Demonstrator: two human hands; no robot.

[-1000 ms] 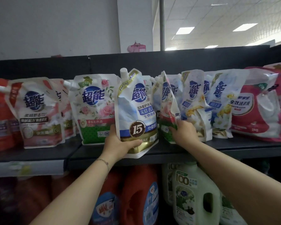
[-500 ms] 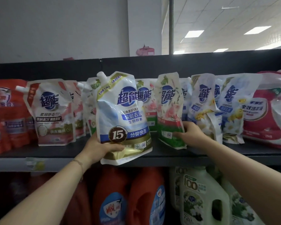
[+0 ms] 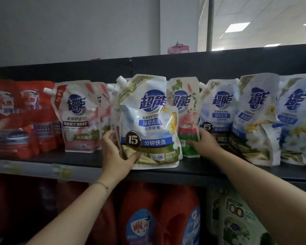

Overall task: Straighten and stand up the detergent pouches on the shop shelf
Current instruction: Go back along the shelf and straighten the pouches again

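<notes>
You are holding the blue pouch [image 3: 145,124] in the middle of the frame, standing on the shelf [image 3: 210,167]. Your left hand [image 3: 117,152] is gripping its lower left edge, thumb on the front. Your right hand [image 3: 204,144] is gripping the bottom corner of the green pouch [image 3: 187,112] just behind it. These bags are looking soft, floppy, probably heavy and slippery, so gripping low by the fat bottom seems best.

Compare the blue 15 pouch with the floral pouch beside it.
The blue pouch stands in front, gripped by the left hand; the floral pouch sits behind, partly covered, gripped by the right hand. Blue pouch's base is gold, floral pouch's green. Both share the blue logo.
</notes>
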